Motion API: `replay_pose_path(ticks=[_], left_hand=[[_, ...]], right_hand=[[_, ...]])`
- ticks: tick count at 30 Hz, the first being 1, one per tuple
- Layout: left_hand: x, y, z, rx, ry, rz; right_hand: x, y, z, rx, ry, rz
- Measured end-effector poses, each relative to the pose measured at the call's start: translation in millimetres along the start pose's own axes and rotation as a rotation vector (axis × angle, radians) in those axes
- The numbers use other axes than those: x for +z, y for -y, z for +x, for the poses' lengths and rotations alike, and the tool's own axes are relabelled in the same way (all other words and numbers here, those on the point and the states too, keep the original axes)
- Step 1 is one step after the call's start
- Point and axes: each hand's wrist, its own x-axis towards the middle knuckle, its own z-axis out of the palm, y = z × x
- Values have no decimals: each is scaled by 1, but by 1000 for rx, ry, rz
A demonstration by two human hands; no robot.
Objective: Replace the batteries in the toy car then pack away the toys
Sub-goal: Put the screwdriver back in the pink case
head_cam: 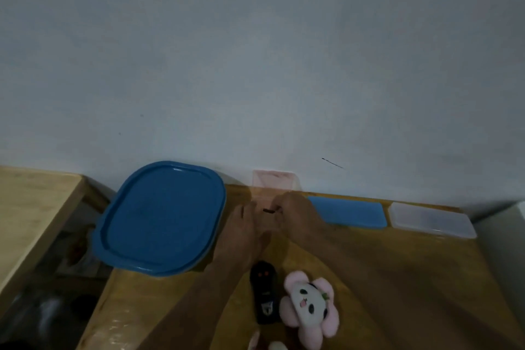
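**A:** Pale scraps [277, 346] at the bottom edge, cut off, can't tell what they are. Just above them, black toy car [264, 293] lies flat on the wooden table [412, 278], with the panda plush [308, 307] touching its right side.

**B:** Back row, left to right?

**A:** Blue-lidded tub [162, 219] at the table's left edge, left hand [247, 224], small dark piece [268, 210], right hand [295, 210], flat blue box [349, 212], clear box [431, 220]. Pinkish clear box [272, 179] sits against the wall behind the hands.

**B:** Hand state?

**A:** Close together, beyond the car and not on it. Right hand pinches the dark piece with curled fingers. Left hand meets its other end, too blurred to say whether it grips. Battery or tool, can't tell.

**B:** How will the car handle?

**A:** Judging by looks: hard plastic shell, light, stiff, smooth enough to slip. Best taken across the narrow body, thumb one side and fingers the other, then turned over. The battery door isn't visible, so it's likely underneath. The dark piece is tiny and would probably roll if dropped. Plush is soft, grab it anywhere
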Motion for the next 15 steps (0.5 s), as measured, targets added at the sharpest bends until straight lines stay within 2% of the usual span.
replay_pose_path(ticks=[5, 7, 9, 11, 14, 15], left_hand=[[3, 5, 13, 24, 50, -82], [4, 6, 13, -45, 100, -132], [9, 11, 13, -97, 83, -151], [12, 14, 17, -123, 88, -236], [17, 18, 24, -170, 230, -321], [22, 21, 24, -193, 198, -349]], right_hand=[[21, 0, 28, -4, 34, -204], [18, 1, 29, -76, 14, -271], [17, 2, 28, -111, 37, -300], [20, 3, 27, -124, 42, -291], [28, 0, 29, -84, 13, -159], [29, -1, 29, -96, -17, -147]])
